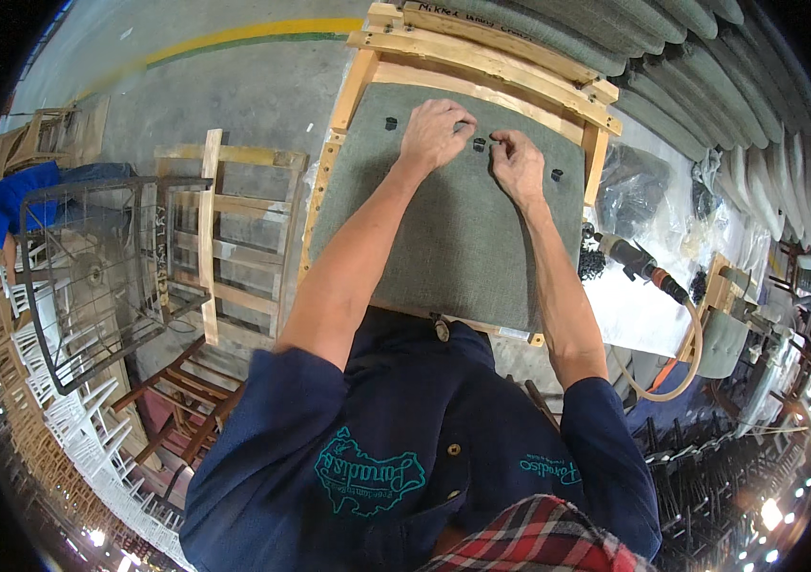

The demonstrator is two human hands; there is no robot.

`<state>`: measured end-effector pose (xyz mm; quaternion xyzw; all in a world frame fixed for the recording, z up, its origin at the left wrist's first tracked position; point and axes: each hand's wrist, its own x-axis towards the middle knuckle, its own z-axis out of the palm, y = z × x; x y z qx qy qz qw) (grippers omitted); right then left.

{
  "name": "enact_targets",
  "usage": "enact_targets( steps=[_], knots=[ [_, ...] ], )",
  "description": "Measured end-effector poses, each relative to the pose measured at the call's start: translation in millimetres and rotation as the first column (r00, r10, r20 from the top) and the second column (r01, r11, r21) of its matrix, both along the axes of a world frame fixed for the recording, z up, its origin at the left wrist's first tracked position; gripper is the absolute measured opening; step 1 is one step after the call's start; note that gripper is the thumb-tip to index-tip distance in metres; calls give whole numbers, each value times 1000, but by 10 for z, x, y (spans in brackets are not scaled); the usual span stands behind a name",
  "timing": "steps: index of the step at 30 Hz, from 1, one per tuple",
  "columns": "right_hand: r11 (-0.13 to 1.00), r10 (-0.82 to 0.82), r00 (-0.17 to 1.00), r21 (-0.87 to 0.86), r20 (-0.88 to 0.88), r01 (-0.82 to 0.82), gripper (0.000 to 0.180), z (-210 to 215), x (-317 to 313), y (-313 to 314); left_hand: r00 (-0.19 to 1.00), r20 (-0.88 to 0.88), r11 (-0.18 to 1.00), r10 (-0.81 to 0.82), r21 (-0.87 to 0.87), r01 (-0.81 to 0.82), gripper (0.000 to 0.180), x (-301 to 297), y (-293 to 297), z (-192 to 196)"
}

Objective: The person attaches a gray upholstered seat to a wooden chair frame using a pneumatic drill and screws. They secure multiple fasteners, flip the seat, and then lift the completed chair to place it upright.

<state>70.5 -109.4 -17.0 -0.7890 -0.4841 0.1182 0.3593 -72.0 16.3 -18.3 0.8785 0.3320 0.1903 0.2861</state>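
Observation:
A grey-green fabric-covered panel [453, 219] lies flat in a wooden frame [482, 59] in front of me. Three small black pieces sit in a row across its far part: a left one [391, 124], a middle one [479, 145] and a right one [557, 174]. My left hand [436, 135] is over the panel between the left and middle pieces, its fingers curled with something dark at their tips. Just right of the middle piece, my right hand [518, 164] has thumb and forefinger pinched together. What either hand holds is too small to name.
To the right, a power tool [639, 259] with a hose [696, 353] lies by a pile of small black pieces [593, 264]. Stacked grey cushions [710, 91] line the far right. A wooden pallet [243, 205] and metal rack [91, 276] stand left, near a person in blue [19, 205].

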Motion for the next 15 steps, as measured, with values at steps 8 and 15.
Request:
enact_targets(
  steps=[8, 15],
  knots=[
    [990, 140, 960, -35, 243, -136, 21, 140, -109, -41, 988, 125, 992, -94, 91, 83, 18, -104, -62, 245],
    [987, 158, 966, -42, 205, -153, 15, 186, -139, -38, 998, 41, 998, -53, 39, 52, 19, -41, -165, 84]
  ],
)
